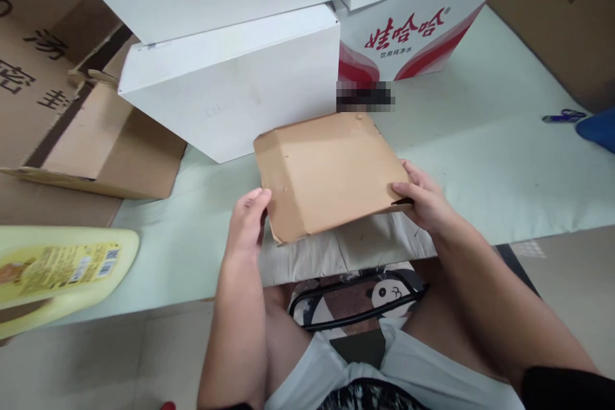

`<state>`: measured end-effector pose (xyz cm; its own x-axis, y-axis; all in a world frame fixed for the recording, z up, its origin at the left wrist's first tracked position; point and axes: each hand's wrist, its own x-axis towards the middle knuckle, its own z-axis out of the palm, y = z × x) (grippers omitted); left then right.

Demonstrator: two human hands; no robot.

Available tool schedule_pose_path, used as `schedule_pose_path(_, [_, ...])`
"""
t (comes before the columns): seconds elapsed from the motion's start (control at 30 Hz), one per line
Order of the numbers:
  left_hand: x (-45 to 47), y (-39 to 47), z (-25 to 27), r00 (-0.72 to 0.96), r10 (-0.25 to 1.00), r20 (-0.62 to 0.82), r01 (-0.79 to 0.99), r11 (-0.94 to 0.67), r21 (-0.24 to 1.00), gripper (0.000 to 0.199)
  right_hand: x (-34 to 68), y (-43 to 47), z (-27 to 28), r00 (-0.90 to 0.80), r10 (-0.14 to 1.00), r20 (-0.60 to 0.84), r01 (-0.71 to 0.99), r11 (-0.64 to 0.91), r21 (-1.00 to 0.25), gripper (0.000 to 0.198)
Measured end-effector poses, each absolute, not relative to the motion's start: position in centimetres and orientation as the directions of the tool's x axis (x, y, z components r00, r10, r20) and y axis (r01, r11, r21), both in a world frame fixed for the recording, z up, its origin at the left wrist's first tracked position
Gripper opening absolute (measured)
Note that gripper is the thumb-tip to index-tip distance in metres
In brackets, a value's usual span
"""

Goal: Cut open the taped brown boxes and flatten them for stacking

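We cannot see the underside of the flat brown cardboard box (339, 173); the pale yellow plastic jug (72, 269) is cropped left.

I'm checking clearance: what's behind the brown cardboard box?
Behind the brown cardboard box stand a white box and, to the right, a red-and-white carton. The brown cardboard box hides part of the pale green tabletop; anything lying there cannot be seen.

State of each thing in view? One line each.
Left hand: gripping brown cardboard by left edge
Right hand: gripping its near right corner
Brown cardboard: creased near left end
Lower white box: visible faces closed
Red-lettered carton: upright
Brown box at left: looks open
Yellow jug: cap out of frame
Purple item: too small to tell
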<state>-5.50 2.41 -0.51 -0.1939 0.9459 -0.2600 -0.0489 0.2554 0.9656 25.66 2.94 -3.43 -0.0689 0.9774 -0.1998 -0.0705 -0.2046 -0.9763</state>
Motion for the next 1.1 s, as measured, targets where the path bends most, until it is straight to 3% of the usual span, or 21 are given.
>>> schedule_pose_path(0.17, [-6.6,3.4,-1.2,-0.494,0.861,-0.121,-0.006,0.136,0.991,0.042,26.0,2.6,-2.2,-0.206,0.94,-0.27,-0.144,-0.302,-0.942,0.041])
schedule_pose_path(0.33, [-7.1,3.9,-1.8,-0.432,0.885,-0.175,0.013,0.2,0.98,0.049,26.1,2.5,-2.1,-0.305,0.893,-0.33,-0.088,-0.371,-0.924,0.045])
schedule_pose_path(0.53, [-7.3,4.1,-1.9,-0.563,0.791,-0.238,-0.074,0.238,0.968,0.063,26.5,2.5,-2.2,-0.327,0.879,-0.347,-0.044,-0.381,-0.924,0.045])
schedule_pose_path(0.63, [-7.5,4.0,-1.4,-0.475,0.824,-0.308,-0.092,0.302,0.949,0.068,26.5,2.6,-2.3,-0.332,0.882,-0.335,-0.043,-0.369,-0.928,0.044])
schedule_pose_path(0.77, [-7.7,3.5,-0.8,-0.279,0.888,-0.364,-0.055,0.364,0.93,0.065,26.4,2.9,-2.5,-0.246,0.942,-0.229,-0.005,-0.237,-0.971,0.038])
schedule_pose_path(0.93, [-8.2,3.3,-0.7,-0.231,0.907,-0.352,-0.049,0.351,0.935,0.061,25.8,3.2,-3.0,0.0,0.997,-0.076,0.327,-0.072,-0.942,0.027])
schedule_pose_path(1.03, [-8.2,3.2,-1.0,-0.272,0.887,-0.374,-0.065,0.371,0.926,0.06,25.1,3.3,-3.9,0.185,0.976,0.117,0.591,-0.015,-0.807,0.02])
schedule_pose_path(1.1, [-8.1,3.2,-1.3,-0.301,0.878,-0.373,-0.064,0.372,0.926,0.06,24.7,3.4,-4.7,0.184,0.954,0.238,0.711,0.038,-0.703,0.021])
